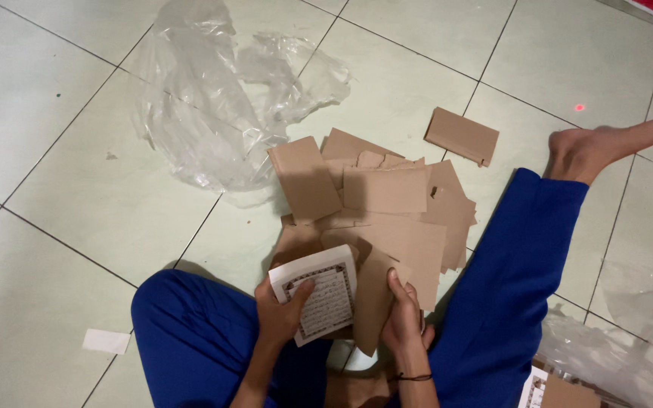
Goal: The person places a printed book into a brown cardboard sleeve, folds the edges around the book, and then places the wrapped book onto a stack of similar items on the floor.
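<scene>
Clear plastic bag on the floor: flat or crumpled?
Crumpled. The bag lies in wrinkled, bunched folds on the tiles, beside the cardboard pile, apart from both hands.

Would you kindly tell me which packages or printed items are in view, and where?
Printed booklet: in left hand, white, dark ornate border.
Cardboard sleeve: in right hand, brown.
Cardboard pile: floor ahead, brown.
Plastic wrap: upper left, clear, crumpled.

cardboard pile point(387, 204) ahead, plastic sheet point(213, 106) beyond-left, blue-trousered legs point(508, 287) flanking, bare tiles point(47, 249) left
</scene>
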